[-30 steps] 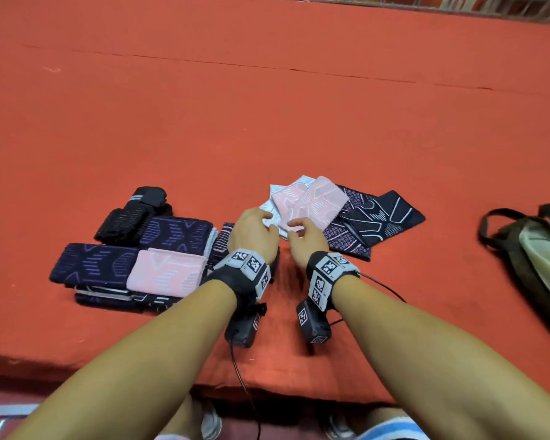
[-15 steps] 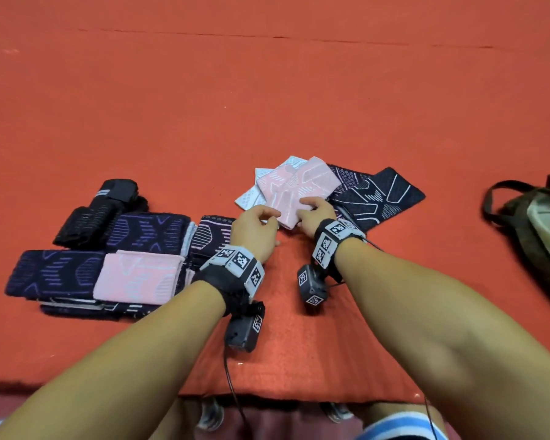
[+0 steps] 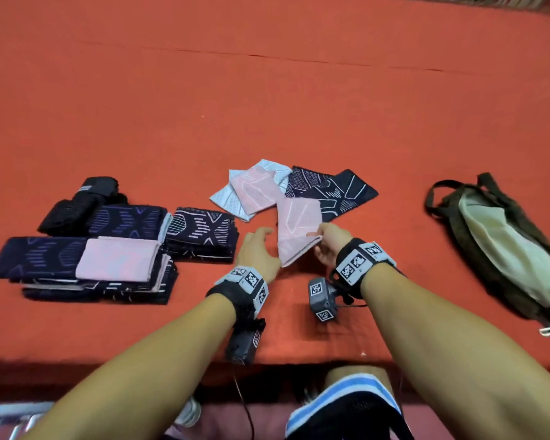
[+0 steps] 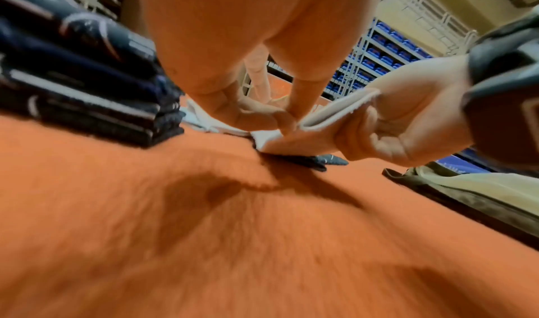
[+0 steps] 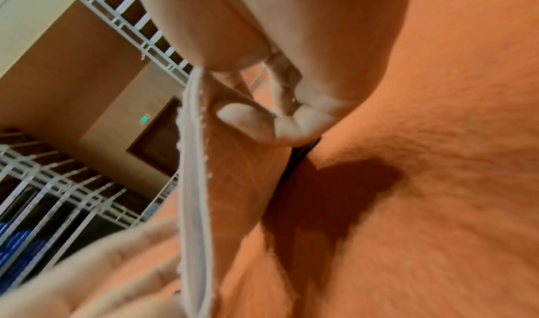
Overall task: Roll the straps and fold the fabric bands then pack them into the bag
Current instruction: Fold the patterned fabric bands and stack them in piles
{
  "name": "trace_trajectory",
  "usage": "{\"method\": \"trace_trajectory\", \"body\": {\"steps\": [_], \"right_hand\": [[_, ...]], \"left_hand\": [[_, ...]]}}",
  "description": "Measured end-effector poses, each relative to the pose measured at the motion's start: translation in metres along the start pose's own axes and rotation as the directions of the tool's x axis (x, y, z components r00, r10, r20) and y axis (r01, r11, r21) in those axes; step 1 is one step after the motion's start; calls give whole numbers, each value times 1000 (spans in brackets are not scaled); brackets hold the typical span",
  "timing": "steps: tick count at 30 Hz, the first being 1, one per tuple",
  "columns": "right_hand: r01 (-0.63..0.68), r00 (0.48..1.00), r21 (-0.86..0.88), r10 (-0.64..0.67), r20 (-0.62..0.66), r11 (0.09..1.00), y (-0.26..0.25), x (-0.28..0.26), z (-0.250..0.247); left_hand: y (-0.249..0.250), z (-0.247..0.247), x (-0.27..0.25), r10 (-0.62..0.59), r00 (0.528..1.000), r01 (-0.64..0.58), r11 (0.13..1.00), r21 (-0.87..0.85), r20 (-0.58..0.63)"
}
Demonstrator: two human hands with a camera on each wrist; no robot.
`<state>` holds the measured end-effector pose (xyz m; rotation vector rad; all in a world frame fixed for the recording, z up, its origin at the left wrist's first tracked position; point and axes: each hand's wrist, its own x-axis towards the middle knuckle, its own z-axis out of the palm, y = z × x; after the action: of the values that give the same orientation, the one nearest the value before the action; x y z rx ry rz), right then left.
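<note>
On the red cloth, a pink fabric band (image 3: 297, 227) is raised off the loose pile (image 3: 331, 188) of pink, pale blue and navy bands. My right hand (image 3: 318, 238) pinches its near right corner, thumb on top and fingers (image 5: 242, 120) beneath. My left hand (image 3: 272, 246) pinches the near left edge, which the left wrist view shows at its fingertips (image 4: 287, 121). The band (image 5: 233, 184) hangs doubled, edge towards the camera. Folded navy and pink bands (image 3: 121, 262) are stacked at the left, with rolled black straps (image 3: 83, 198) behind them. The bag (image 3: 505, 242) lies at the right.
A red cloth (image 3: 267, 90) covers the table, and its front edge runs just under my forearms. Another folded navy stack (image 3: 200, 230) stands close to my left hand. Wrist cameras (image 3: 323, 300) hang below both wrists. White railings and blue shelving show in the wrist views.
The top pink band has come off the loose pile and moved towards me, held in both hands. Both hands drew back and slightly right. Another pink band is now uncovered on the pile.
</note>
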<state>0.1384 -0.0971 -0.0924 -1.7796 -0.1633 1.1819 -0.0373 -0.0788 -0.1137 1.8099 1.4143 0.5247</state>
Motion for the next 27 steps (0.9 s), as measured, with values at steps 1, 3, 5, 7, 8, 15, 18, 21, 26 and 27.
{"method": "trace_trajectory", "body": {"steps": [1, 3, 5, 7, 8, 15, 18, 21, 26, 27], "right_hand": [[-31, 999, 33, 31, 9, 999, 5, -2, -4], [-87, 996, 123, 81, 49, 989, 16, -9, -11], [-116, 991, 187, 102, 84, 976, 24, -12, -16], [-129, 989, 160, 114, 99, 979, 30, -21, -19], [-120, 989, 132, 107, 102, 984, 33, -24, -20], [215, 969, -189, -186, 161, 958, 54, -27, -12], [348, 914, -324, -241, 327, 879, 61, -33, -13], [381, 896, -370, -240, 373, 847, 61, -39, -13], [391, 910, -333, -306, 280, 858, 59, -45, -13], [403, 908, -344, -322, 270, 848, 62, -41, -14]], "left_hand": [[-3, 5, -4, -4, 1000, 4, 1000, -11, 5], [-10, 14, -13, 11, 1000, -10, 999, -37, 25], [-16, 20, -17, 43, 998, -36, 991, -129, 55], [-20, 20, -19, 45, 998, -35, 979, -199, 46], [-21, 18, -19, 41, 999, -35, 979, -201, 25], [-28, -7, -24, 110, 992, -116, 989, -94, -68], [-32, -12, -28, 95, 990, -99, 994, -40, -103], [-31, -13, -33, 59, 994, -61, 998, -16, -87], [-30, -13, -35, 84, 996, -87, 992, -93, -38], [-31, -12, -35, 88, 996, -89, 990, -108, -17]]}}
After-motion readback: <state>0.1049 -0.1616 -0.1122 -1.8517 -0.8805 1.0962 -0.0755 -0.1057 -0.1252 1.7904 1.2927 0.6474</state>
